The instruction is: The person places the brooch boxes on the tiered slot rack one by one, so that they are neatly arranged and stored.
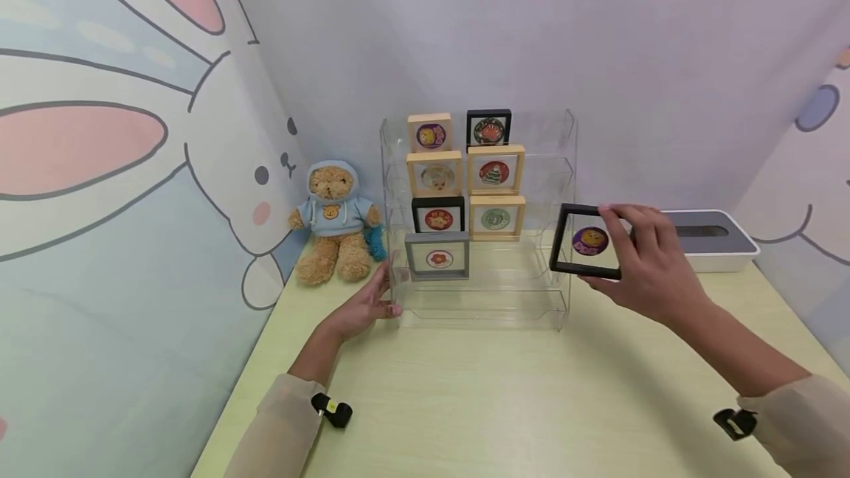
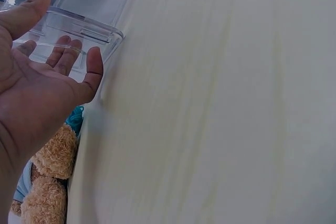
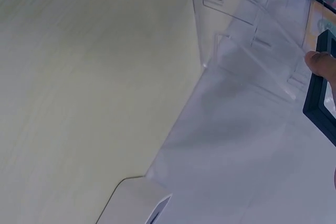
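Note:
A square black picture frame, with a round purple-and-yellow badge behind its clear pane, is held up in my right hand. My thumb is at its lower edge and my fingers at the top. In the right wrist view part of the frame shows beside a fingertip. My left hand rests against the lower left side of a clear tiered display stand, thumb toward its front and the other fingers loosely spread. In the left wrist view the stand's clear corner overlaps those fingers.
Several small frames stand in two columns on the tiers, among them a grey frame lowest left. A teddy bear in a blue hoodie sits left of the stand. A white-and-grey box lies behind my right hand on the pale table.

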`<state>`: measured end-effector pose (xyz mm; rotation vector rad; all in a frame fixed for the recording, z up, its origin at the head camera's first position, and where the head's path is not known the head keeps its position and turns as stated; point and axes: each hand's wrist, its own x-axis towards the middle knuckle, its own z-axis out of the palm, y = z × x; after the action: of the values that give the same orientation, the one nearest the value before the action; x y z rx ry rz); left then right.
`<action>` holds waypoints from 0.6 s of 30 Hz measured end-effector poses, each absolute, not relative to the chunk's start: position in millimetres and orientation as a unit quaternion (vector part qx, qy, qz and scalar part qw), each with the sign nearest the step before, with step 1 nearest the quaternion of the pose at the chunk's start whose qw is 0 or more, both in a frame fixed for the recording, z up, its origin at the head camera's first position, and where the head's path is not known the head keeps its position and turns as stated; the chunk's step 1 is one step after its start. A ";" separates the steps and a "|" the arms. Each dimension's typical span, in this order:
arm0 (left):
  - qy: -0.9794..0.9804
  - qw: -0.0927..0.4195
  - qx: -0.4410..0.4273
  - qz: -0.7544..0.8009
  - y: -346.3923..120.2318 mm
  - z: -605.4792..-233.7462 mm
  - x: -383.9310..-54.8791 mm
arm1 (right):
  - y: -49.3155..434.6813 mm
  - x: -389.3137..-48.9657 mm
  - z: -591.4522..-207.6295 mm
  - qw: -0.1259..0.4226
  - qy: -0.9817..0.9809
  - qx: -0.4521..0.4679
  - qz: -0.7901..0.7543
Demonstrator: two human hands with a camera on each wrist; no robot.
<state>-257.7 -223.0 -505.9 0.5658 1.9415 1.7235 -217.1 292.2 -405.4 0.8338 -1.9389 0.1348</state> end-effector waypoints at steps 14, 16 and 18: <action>0.715 0.244 0.197 0.625 -222.1 -505.8 -257.9 | 236.8 -234.0 -392.1 0.449 -0.794 0.409 -0.038; 0.713 0.244 0.198 0.627 -222.1 -505.5 -257.6 | 229.5 -236.4 -392.4 0.450 -0.793 0.409 -0.047; 0.712 0.242 0.201 0.628 -222.0 -505.4 -257.3 | 223.9 -238.6 -393.8 0.447 -0.794 0.407 -0.060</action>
<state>-257.3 -222.0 -505.4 0.5497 1.9452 1.7170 -238.6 223.9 -393.8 1.0069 -1.9659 -0.1480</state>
